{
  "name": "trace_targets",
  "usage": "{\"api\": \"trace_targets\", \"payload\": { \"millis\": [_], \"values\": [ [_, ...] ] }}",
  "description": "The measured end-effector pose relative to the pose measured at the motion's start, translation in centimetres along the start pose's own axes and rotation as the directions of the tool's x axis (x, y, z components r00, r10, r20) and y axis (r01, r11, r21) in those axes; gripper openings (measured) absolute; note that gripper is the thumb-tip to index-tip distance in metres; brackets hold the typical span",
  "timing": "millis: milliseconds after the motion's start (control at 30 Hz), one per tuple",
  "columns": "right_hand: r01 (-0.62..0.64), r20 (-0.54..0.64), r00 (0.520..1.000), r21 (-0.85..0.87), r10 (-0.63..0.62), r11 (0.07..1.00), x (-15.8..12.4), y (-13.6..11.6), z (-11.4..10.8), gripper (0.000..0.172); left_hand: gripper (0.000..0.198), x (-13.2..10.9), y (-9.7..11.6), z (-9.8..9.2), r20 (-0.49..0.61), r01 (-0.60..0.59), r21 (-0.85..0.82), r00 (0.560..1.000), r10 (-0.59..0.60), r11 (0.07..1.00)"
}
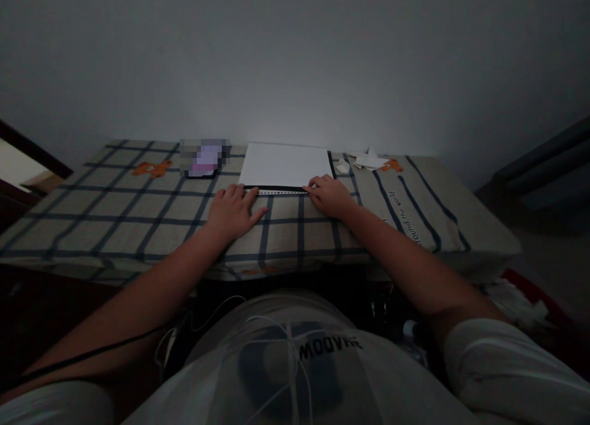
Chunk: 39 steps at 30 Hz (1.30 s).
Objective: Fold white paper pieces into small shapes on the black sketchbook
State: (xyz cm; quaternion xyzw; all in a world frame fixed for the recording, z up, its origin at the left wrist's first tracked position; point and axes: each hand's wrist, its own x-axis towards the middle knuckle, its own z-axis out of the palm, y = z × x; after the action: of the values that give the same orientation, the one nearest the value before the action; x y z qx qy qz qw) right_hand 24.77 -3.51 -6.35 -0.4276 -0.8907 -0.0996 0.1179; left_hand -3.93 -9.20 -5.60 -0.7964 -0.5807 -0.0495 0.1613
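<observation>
A white rectangular sheet or board (288, 164) lies flat on the cloth-covered table, with black bands along its near and right edges. Along its near side runs a narrow white strip with dark dots (279, 192); whether this is part of the sheet I cannot tell. My left hand (232, 211) rests palm down at the near left corner, fingers apart and thumb stretched out, holding nothing. At the strip's right end, my right hand (329, 195) has its fingers bent and pressed together on the strip and black edge. Its fingers partly cover the near right corner.
A phone (205, 160) with a lit, partly blurred screen lies back left. Folded white paper pieces (370, 160) and a small crumpled paper (342, 166) lie to the right. The checked tablecloth (152, 219) hangs over the front edge. A wall (295, 62) stands directly behind the table.
</observation>
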Motion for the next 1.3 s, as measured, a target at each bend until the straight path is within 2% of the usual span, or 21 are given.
{"api": "trace_targets", "payload": {
  "millis": [133,300,433,733,900,967,1067,1133,1300],
  "values": [
    [0.008,-0.013,1.0,0.007,-0.008,1.0,-0.1,0.0,0.2,0.044,0.059,-0.3,0.1,0.2,-0.036,-0.029,-0.019,0.999,0.028,0.999],
    [-0.007,-0.011,1.0,0.013,0.008,1.0,-0.1,0.0,0.2,0.044,0.055,-0.7,0.3,0.2,-0.074,0.068,-0.035,0.995,-0.071,0.997],
    [-0.002,0.001,1.0,0.034,0.002,0.999,-0.1,0.1,0.1,0.045,0.056,-0.7,0.2,0.4,-0.102,0.097,-0.044,0.99,-0.101,0.994],
    [0.005,-0.005,1.0,0.036,-0.005,0.999,0.0,0.2,0.3,0.044,0.059,-0.3,0.0,0.5,-0.048,0.081,-0.058,0.995,-0.084,0.995],
    [0.004,-0.011,1.0,0.033,-0.004,0.999,-0.1,0.1,0.2,0.043,0.057,-0.4,0.2,0.0,-0.063,0.08,-0.046,0.995,-0.083,0.996],
    [0.0,-0.01,1.0,0.044,0.0,0.999,-0.2,0.0,0.2,0.042,0.053,-0.3,0.3,-0.1,-0.08,0.049,-0.036,0.995,-0.051,0.998],
    [-0.016,-0.018,1.0,0.066,0.017,0.998,-0.3,0.0,0.1,0.041,0.049,0.4,0.2,0.0,-0.09,-0.075,-0.041,0.993,0.071,0.996],
    [-0.021,-0.028,0.999,0.08,0.023,0.997,-0.3,0.0,0.1,0.04,0.051,1.0,0.2,0.2,-0.062,-0.143,-0.053,0.988,0.139,0.988],
    [-0.029,-0.078,0.996,0.088,0.036,0.996,-0.4,0.2,0.0,0.038,0.053,2.2,0.1,0.2,0.042,-0.17,-0.072,0.984,0.173,0.983]
  ]
}}
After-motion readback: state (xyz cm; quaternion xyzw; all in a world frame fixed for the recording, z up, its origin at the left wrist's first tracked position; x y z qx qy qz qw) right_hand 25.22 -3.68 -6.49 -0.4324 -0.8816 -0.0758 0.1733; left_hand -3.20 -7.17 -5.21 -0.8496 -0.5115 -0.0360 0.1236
